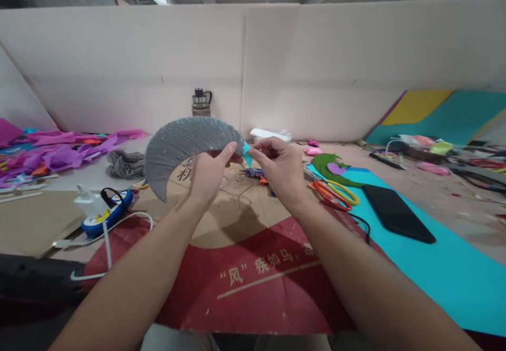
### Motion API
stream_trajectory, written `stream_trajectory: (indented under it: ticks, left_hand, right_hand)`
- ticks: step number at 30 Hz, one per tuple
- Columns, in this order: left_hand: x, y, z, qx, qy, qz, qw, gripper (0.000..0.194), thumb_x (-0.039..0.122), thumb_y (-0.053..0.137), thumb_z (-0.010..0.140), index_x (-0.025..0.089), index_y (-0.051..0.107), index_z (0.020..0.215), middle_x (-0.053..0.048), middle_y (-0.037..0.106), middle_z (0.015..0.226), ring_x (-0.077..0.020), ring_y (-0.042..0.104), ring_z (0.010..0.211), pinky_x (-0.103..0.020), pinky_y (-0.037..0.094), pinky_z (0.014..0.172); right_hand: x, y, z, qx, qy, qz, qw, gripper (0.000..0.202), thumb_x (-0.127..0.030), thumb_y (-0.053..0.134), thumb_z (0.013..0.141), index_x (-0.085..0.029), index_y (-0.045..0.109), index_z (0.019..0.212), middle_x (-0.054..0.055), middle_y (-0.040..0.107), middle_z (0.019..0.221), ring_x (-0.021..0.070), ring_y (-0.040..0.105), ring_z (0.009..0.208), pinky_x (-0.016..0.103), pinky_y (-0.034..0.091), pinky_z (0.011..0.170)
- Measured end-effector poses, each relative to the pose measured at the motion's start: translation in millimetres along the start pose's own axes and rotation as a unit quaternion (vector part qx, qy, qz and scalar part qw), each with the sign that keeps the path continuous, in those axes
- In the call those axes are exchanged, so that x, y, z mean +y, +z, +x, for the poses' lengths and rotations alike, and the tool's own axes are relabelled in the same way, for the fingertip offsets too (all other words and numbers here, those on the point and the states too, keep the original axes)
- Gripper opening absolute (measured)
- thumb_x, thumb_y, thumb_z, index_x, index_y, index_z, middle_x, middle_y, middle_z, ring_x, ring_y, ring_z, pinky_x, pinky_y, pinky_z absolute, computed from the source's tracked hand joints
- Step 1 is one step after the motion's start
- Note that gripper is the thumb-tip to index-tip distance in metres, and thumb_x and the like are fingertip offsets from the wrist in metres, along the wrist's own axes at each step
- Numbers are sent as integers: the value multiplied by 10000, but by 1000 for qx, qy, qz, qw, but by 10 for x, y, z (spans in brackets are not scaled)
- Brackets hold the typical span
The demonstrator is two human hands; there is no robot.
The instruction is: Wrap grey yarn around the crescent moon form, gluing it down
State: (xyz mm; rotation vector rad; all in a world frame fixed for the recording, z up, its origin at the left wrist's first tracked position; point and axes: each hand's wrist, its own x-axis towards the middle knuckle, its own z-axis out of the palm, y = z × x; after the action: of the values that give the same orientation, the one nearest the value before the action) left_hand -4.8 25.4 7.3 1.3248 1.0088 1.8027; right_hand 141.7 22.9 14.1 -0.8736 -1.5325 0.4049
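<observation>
A crescent shape wound with grey yarn [185, 143] is held up above the cardboard. My left hand [211, 172] grips it near its right end, thumb on the front face. A small turquoise piece [247, 153] shows at that tip. My right hand [279, 164] pinches at this turquoise piece with thumb and index finger; whether a yarn end is also in the pinch is too small to make out. Loose grey thread [243, 198] lies on the cardboard below the hands.
A red-and-tan cardboard sheet [256, 288] covers the table. Orange- and yellow-handled scissors [334, 195], a black phone [397, 213] and turquoise sheet [446, 266] lie right. Left are a power strip [108, 214], grey yarn [125, 164] and purple scraps [65, 156]. A bottle [201, 103] stands behind.
</observation>
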Motion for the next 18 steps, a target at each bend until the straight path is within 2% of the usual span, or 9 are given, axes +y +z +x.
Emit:
stream_trajectory:
  ticks: [2, 6, 11, 18]
  left_hand:
    - [12, 2, -5, -9, -6, -10, 1000, 239, 407, 768, 729, 171, 733, 744, -56, 704, 637, -164, 640, 580, -284, 450, 608]
    - [64, 12, -23, -32, -25, -37, 998, 231, 390, 779, 719, 166, 737, 756, -65, 716, 682, -164, 655, 612, -283, 449, 628]
    - [114, 9, -38, -60, -48, -57, 995, 224, 364, 813, 675, 164, 744, 746, -71, 724, 718, -167, 656, 658, -282, 459, 654]
    - [80, -21, -8, -101, -23, -25, 994, 168, 333, 787, 697, 172, 754, 727, -71, 723, 728, -187, 645, 698, -301, 502, 707]
  right_hand:
    - [4, -9, 3, 5, -1, -2, 1000, 63, -245, 704, 787, -192, 679, 764, -37, 520, 634, 106, 433, 597, 267, 354, 586]
    - [20, -21, 6, 12, -14, -16, 1000, 45, -229, 705, 777, -188, 691, 766, -35, 541, 653, 99, 424, 589, 267, 347, 582]
    - [15, -36, 14, 14, 0, -32, 999, 57, -240, 694, 773, -185, 694, 758, -36, 527, 630, 102, 424, 581, 267, 343, 577]
    - [4, -62, 0, 15, -2, -34, 999, 59, -236, 703, 765, -178, 694, 761, -21, 576, 669, 100, 443, 586, 268, 363, 587]
